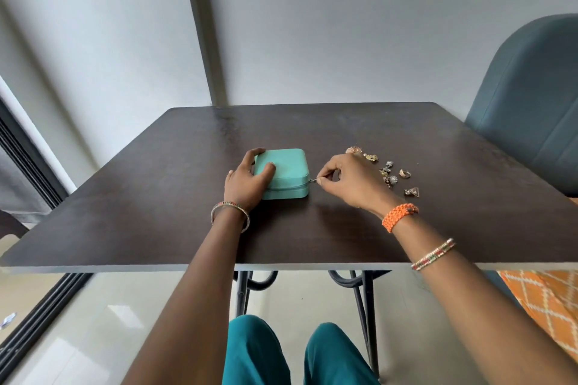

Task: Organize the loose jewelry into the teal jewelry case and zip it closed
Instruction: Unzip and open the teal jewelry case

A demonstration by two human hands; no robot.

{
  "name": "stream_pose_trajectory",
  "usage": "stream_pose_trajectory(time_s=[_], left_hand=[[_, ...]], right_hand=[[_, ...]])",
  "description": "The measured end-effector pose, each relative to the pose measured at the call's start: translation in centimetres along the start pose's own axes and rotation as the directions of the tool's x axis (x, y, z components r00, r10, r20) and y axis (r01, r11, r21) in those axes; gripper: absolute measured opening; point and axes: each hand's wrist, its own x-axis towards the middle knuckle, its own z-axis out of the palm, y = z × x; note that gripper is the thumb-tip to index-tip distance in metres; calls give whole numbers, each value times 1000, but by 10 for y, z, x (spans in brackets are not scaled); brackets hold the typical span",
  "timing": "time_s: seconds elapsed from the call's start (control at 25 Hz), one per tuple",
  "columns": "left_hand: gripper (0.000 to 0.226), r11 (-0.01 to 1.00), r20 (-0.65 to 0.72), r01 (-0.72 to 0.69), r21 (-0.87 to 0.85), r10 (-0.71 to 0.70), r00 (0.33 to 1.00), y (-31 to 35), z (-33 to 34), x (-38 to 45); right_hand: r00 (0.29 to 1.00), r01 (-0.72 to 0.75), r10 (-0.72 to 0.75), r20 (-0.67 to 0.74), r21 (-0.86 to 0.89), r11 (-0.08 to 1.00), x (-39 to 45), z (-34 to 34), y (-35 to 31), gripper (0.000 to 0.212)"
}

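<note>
Teal case gripped by left hand; right hand pinches zipper pull.

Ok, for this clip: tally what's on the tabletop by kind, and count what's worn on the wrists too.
Teal case: 1, closed, left hand on it, right hand pinching its zipper pull
Loose jewelry pieces: about 9; they are small and clustered, so the count is rough
Orange bracelet: 1
Bangles: 2, left wrist and right forearm
Total: about 13
</note>
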Motion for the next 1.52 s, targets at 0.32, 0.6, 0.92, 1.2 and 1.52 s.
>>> stream_pose_trajectory(time_s=[0.32,0.6,0.92,1.2,1.52], left_hand=[[51,1000,-26,-7,19,8,1000,4,-2,-4],[51,999,8,-4,-39,4,1000,1,-6,-5],[38,999,-77,-28,-36,25,997,-8,-30,-41],[32,969,-74,-76,235,96,993,-2,-23,-49],[27,790,-23,-340,511,407,913,-15,-38,-48]], right_hand=[[987,-51,48,-151,-17,999,-33,31,-39,13],[999,42,-42,-2,-97,994,-20,44,-82,16],[958,84,-67,279,-48,995,29,-5,-58,35],[950,130,-103,295,-71,989,34,-2,-53,35],[943,133,-117,310,-30,991,30,-2,-45,37]])
